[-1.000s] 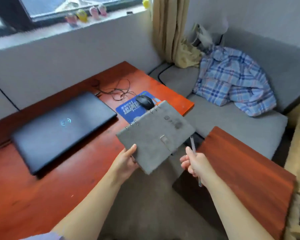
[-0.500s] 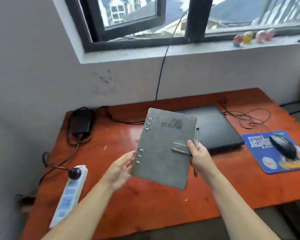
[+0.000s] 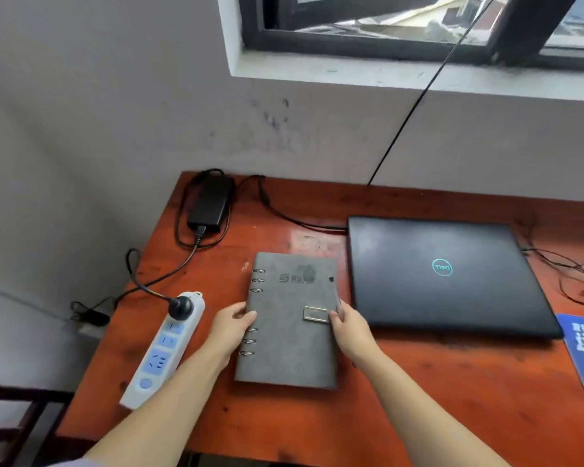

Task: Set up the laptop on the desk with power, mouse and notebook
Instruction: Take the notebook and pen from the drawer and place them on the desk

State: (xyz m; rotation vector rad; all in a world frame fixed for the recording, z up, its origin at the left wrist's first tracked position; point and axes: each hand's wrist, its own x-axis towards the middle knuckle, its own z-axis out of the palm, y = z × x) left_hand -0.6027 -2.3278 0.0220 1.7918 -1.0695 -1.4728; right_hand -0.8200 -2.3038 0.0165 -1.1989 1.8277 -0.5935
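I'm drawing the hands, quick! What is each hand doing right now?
Left hand: fingers curled on the ring-bound edge of the grey notebook, holding it.
Right hand: pinching the notebook's other edge, by the clasp.

A home study corner: wooden desk (image 3: 418, 382) under a window (image 3: 402, 32) (scuffed wall).
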